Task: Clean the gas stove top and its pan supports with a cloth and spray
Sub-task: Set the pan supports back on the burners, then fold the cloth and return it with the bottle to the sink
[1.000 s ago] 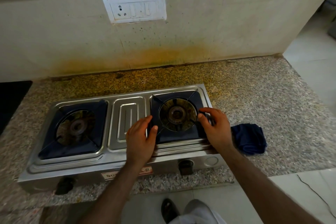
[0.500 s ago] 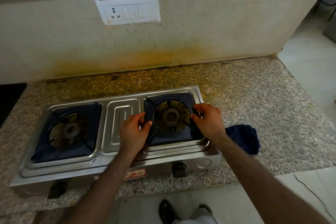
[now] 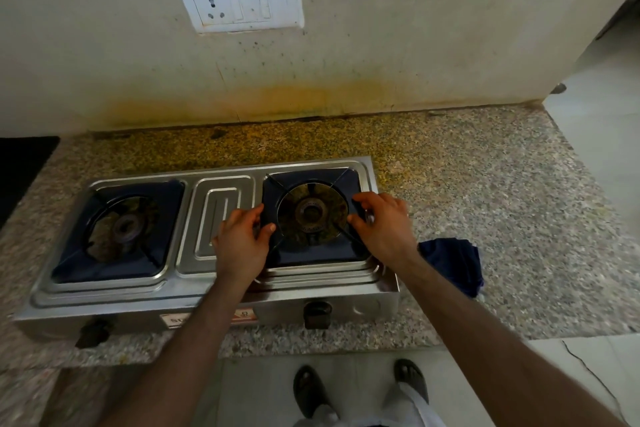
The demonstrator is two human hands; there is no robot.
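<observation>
A two-burner steel gas stove point(image 3: 221, 204) sits on a speckled granite counter. Each burner has a dark square pan support. My left hand point(image 3: 242, 239) grips the left edge of the right pan support point(image 3: 311, 253), thumb hooked over its rim. My right hand point(image 3: 384, 225) grips the same support's right edge with curled fingers. The left pan support point(image 3: 114, 260) lies untouched on its burner. A dark blue cloth point(image 3: 453, 263) lies bunched on the counter just right of the stove. No spray bottle is in view.
Two black knobs point(image 3: 317, 314) stick out of the stove's front. A stained wall with a white switch plate point(image 3: 242, 3) rises behind. The counter point(image 3: 502, 218) ends at the right over a tiled floor; my feet stand below its front edge.
Both hands have stayed on the right pan support's edges, with the fingers curling in tighter. The camera has shifted, so the stove sits further left and lower in view.
</observation>
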